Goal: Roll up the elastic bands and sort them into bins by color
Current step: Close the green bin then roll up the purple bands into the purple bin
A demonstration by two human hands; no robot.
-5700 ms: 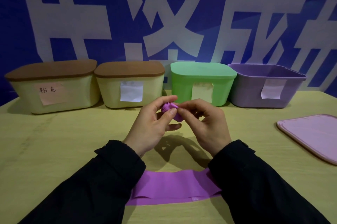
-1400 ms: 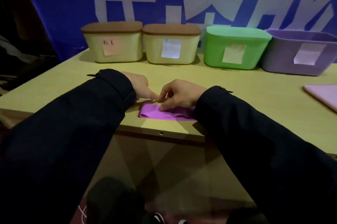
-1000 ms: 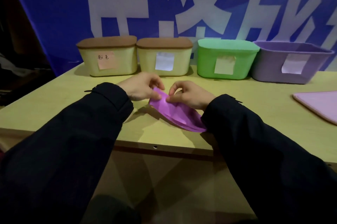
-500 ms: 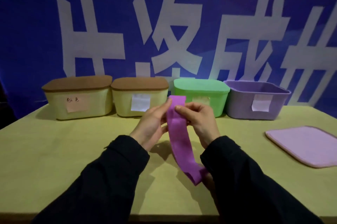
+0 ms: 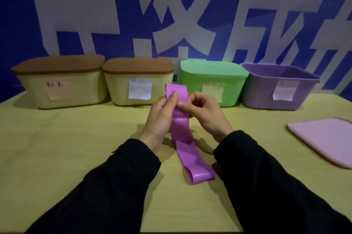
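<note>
A flat purple elastic band [image 5: 182, 138] hangs unrolled above the table, its lower loop near my right sleeve. My left hand [image 5: 160, 119] pinches its upper end from the left, thumb on the front face. My right hand [image 5: 204, 113] pinches the same end from the right. Along the back stand a cream bin with a brown lid and pink label [image 5: 57, 83], a second cream bin with a brown lid [image 5: 139, 79], a green lidded bin [image 5: 213, 79] and an open purple bin [image 5: 278, 88].
A pink lid [image 5: 323, 142] lies flat on the yellow-green table [image 5: 66, 148] at the right. A blue wall with large white characters stands right behind the bins. The table's front edge runs under my sleeves.
Both hands picked the purple band off the table's front edge and raised it upright. Since half a second ago it hangs much the same, my view closer.
</note>
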